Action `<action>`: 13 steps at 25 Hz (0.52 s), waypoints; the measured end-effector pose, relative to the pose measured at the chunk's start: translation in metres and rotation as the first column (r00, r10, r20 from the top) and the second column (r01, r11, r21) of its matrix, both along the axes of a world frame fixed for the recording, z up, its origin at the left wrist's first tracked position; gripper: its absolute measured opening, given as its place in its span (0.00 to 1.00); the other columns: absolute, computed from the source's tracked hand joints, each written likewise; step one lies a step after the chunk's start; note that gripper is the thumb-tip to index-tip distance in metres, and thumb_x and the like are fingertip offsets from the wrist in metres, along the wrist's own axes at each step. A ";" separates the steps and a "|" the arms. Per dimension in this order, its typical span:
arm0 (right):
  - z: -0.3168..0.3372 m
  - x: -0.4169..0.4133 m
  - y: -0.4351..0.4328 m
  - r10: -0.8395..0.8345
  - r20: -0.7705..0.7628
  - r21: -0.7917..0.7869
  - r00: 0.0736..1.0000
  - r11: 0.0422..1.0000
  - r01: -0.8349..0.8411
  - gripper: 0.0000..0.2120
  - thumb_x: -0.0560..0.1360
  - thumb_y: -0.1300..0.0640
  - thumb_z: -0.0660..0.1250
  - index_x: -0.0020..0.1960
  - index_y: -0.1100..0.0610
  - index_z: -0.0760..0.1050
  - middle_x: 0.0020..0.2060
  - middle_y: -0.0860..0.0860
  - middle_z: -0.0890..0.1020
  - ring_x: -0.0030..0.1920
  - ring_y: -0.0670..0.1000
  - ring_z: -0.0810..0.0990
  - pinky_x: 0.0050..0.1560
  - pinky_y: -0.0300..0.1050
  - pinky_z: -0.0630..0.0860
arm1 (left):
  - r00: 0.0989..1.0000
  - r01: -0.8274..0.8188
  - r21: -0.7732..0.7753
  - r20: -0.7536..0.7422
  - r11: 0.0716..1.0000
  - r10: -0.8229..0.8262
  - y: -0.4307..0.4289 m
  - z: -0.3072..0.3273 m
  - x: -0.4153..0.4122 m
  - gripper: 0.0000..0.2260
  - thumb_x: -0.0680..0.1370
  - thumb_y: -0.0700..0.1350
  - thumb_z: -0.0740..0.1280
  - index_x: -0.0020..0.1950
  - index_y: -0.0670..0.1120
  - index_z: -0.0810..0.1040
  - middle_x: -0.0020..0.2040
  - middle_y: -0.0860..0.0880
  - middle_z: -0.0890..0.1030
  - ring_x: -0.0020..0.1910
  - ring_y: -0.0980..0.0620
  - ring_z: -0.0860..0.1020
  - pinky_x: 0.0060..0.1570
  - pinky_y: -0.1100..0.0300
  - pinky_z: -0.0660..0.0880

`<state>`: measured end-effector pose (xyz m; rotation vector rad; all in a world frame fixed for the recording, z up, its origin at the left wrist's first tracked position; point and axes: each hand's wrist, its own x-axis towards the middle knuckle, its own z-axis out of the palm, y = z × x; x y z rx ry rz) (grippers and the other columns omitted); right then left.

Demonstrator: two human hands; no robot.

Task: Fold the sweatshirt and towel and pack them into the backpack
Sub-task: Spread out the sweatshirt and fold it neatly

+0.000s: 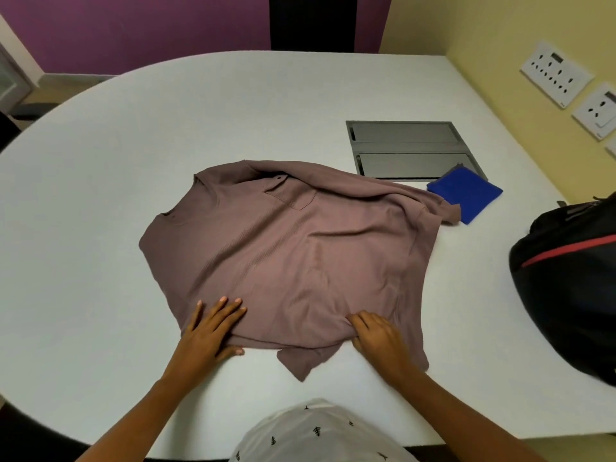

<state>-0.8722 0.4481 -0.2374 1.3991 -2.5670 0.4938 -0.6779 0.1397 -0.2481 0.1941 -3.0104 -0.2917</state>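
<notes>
We are working at a white bench [100, 195] with a rounded far edge, and it is carrying everything here. The mauve sweatshirt [293, 255] is lying spread out near the middle of it, front up, with its collar pointing to the far left and its hem lying toward us. The cloth is rumpling along the far right side, where a sleeve is trailing out toward the towel. A corner of fabric is poking out from under the hem on our side.

The black backpack [566, 288] with a red stripe is sitting at the right edge of the bench, partly running out of view and apart from the sweatshirt. A grey hatch [410, 145] is sitting flush in the bench beyond the sweatshirt, on the right. The blue towel [466, 198] is lying folded just in front of the hatch, overlapping its near right corner, and the sleeve end is touching the towel's near left edge.

Our left hand [210, 331] is pressing flat on the left part of the hem, its fingers [230, 308] lying straight and slightly spread on the cloth while the thumb is resting on bare bench. Our right hand [376, 335] is gripping the hem further right, its fingers [358, 323] curling and bunching a fold of the cloth.

White sockets [556, 73] are showing on the yellow wall at the right.
</notes>
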 end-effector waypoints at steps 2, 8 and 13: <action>0.017 -0.007 -0.005 0.019 -0.028 -0.018 0.999 1.000 -0.020 0.09 0.66 0.59 0.69 0.46 0.58 0.80 0.35 0.52 0.80 0.31 0.51 0.79 0.28 0.39 0.73 | 0.988 -0.094 -0.042 -0.126 0.995 0.088 -0.003 0.005 0.002 0.25 0.80 0.60 0.51 0.64 0.47 0.77 0.64 0.49 0.77 0.67 0.46 0.72 0.72 0.42 0.54; 0.093 -0.023 -0.015 0.036 -0.127 -0.199 0.991 0.978 -0.061 0.17 0.71 0.52 0.63 0.57 0.59 0.73 0.42 0.54 0.81 0.37 0.53 0.81 0.34 0.43 0.77 | 0.842 -0.278 0.058 -0.465 0.959 0.273 -0.005 0.057 -0.033 0.13 0.81 0.46 0.55 0.52 0.42 0.78 0.44 0.43 0.82 0.40 0.42 0.79 0.56 0.49 0.66; 0.152 -0.059 -0.028 0.026 -0.209 -0.340 0.978 0.935 -0.097 0.17 0.73 0.52 0.67 0.54 0.65 0.78 0.41 0.57 0.81 0.36 0.55 0.80 0.34 0.46 0.80 | 0.735 -0.273 0.047 -0.634 0.961 0.240 -0.021 0.135 -0.073 0.13 0.80 0.43 0.57 0.51 0.40 0.80 0.42 0.45 0.81 0.40 0.45 0.76 0.46 0.59 0.61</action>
